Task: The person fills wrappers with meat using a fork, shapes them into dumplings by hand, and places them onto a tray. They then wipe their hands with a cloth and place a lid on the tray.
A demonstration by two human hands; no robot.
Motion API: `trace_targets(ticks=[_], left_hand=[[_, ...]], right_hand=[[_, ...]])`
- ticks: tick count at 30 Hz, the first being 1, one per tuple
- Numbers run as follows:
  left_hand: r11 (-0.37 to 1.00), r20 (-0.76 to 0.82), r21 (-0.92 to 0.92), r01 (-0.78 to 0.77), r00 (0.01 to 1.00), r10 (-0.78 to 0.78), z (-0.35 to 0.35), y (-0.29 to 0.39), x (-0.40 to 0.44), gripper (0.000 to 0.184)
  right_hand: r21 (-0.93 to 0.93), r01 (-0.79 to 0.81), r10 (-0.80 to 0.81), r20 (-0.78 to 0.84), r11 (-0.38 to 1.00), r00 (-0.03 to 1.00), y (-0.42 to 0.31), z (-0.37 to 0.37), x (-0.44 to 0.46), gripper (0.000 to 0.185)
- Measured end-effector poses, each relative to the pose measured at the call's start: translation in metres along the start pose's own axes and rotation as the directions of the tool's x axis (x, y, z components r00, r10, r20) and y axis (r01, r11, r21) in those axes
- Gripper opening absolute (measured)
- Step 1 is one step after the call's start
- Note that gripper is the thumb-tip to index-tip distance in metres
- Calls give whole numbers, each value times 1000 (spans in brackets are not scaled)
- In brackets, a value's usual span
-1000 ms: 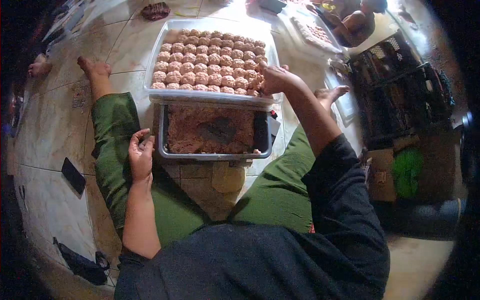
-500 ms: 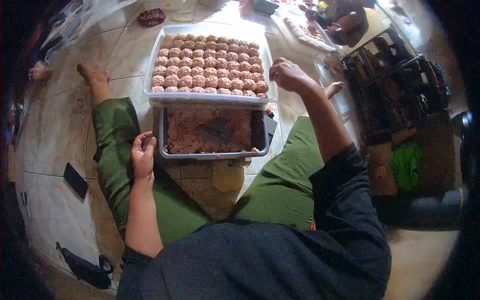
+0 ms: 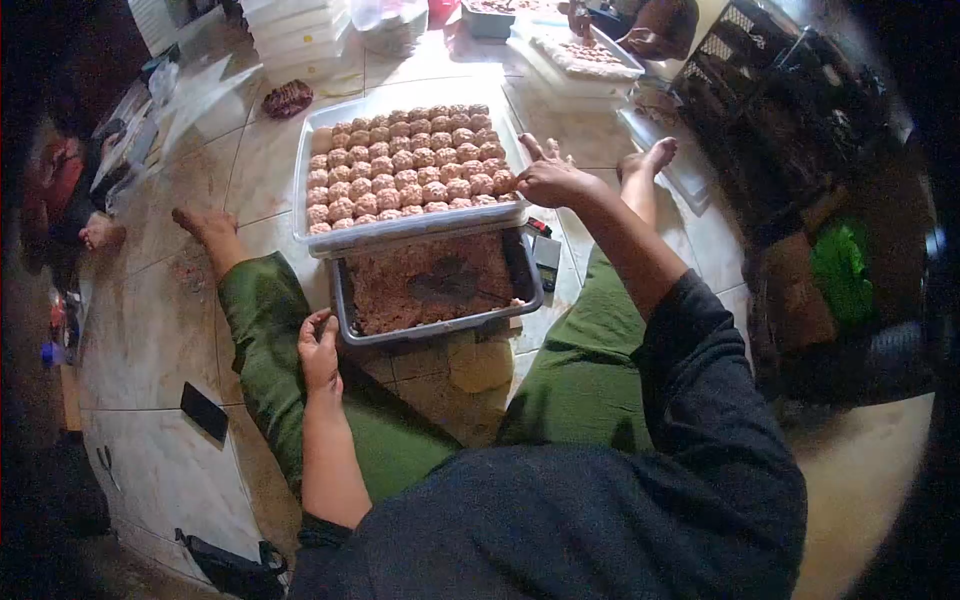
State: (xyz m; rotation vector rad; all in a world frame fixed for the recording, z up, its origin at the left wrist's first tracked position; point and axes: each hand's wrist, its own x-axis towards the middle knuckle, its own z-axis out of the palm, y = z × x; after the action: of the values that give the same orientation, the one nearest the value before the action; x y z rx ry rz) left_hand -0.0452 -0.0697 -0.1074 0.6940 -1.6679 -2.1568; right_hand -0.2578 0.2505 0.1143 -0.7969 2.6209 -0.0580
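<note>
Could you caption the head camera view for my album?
Right hand at the edge of a tray of balls, left hand beside the tub of mince.

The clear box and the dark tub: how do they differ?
The clear box is see-through; the dark tub is gray. The clear box holds balls in rows; the dark tub holds an unshaped mass. The clear box sits beyond the dark tub. Both are open-topped.

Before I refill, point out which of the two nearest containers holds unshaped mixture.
The dark grey tub, nearer the camera; the clear tray beyond holds shaped balls.
</note>
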Motion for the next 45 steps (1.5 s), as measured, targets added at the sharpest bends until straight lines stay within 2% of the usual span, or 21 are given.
trace_targets(ticks=[2, 5, 8, 12, 16, 19, 22, 25, 28, 31, 33, 36, 38, 40, 42, 44, 45], left_hand=[[1000, 32, 14, -9, 999, 9, 0, 0, 1, 18], [999, 19, 37, -16, 1000, 15, 12, 12, -6, 17], [999, 6, 26, -19, 1000, 19, 16, 13, -7, 15], [999, -15, -32, 5, 1000, -5, 19, 20, -10, 15], [1000, -28, -21, -8, 1000, 8, 18, 18, -8, 16], [999, -6, -39, -1, 1000, 1, 16, 15, -7, 16], [998, -7, -66, 9, 1000, -10, 14, 13, -6, 17], [999, -35, -35, 12, 999, -13, 15, 12, -7, 18], [1000, -21, -8, -22, 1000, 22, 12, 8, -6, 19], [999, -4, -44, -9, 1000, 9, 11, 7, -5, 19], [995, 29, -96, 31, 999, -28, 9, 7, -4, 19], [995, 19, -95, -17, 1000, 19, 11, 6, -4, 19], [997, -8, -76, -16, 1000, 16, 13, 8, -5, 18], [997, -18, -71, 4, 1000, -5, 16, 15, -9, 18], [996, -10, -81, 40, 999, -41, 17, 20, -11, 17], [996, -4, -90, 25, 1000, -25, 16, 18, -10, 17], [996, 2, -93, 17, 1000, -17, 16, 18, -10, 16]], right_hand=[[-42, 75, -76, 1, 996, 997, 25, 20, 17, 39], [-86, 56, -66, -117, 995, 991, 56, 57, 36, 34], [-22, 10, -11, -61, 1000, 998, 39, 37, 20, 34], [85, -81, 101, -274, 993, 956, 30, 18, 4, 34], [1, -55, 53, -291, 999, 955, 48, 23, 20, 35], [9, -61, 61, -303, 998, 951, 43, 30, 19, 31], [154, -7, 61, -348, 988, 935, 34, 36, 24, 30], [128, 202, -136, -395, 971, 908, 26, 33, 31, 33], [58, 199, -164, -366, 978, 916, 13, 31, 41, 35], [-108, 149, -176, -302, 983, 937, -6, 24, 39, 33], [-140, 150, -176, -191, 979, 966, -7, 25, 47, 33], [-242, 164, -188, -79, 956, 979, -6, 23, 50, 34], [-277, 182, -219, -110, 943, 969, -3, 24, 49, 30], [-262, 203, -266, -233, 943, 935, -2, 30, 44, 24], [-287, 129, -196, -221, 949, 955, -5, 22, 34, 24], [-173, 133, -190, -375, 976, 907, 1, 28, 34, 25], [-240, 116, -200, -361, 964, 911, 1, 31, 33, 26]])
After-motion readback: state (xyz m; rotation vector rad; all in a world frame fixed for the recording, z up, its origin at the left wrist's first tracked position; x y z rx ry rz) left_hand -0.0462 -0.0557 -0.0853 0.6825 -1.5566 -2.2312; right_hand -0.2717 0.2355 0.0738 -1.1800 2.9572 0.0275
